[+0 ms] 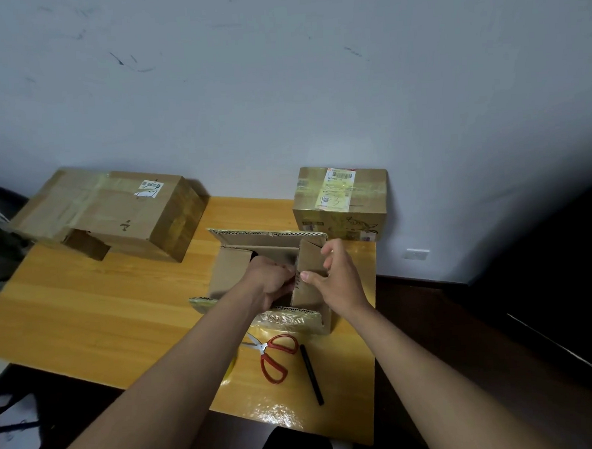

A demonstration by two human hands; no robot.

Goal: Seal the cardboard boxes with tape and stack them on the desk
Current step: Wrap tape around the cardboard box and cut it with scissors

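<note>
An open cardboard box (229, 272) stands in the middle of the wooden desk (97, 313), its flaps spread. My left hand (272, 282) reaches into the box opening with its fingers curled around the edge of the right inner flap (308, 294). My right hand (338, 277) holds the same flap from the right side, thumb on its face. A large taped box (109, 213) lies at the back left, resting on a smaller box. A small taped box (341, 201) with labels stands at the back right.
Red-handled scissors (272, 357) and a black marker (311, 374) lie on the desk in front of the open box. A bit of yellow shows under my left forearm. The wall rises right behind the desk; dark floor lies to the right.
</note>
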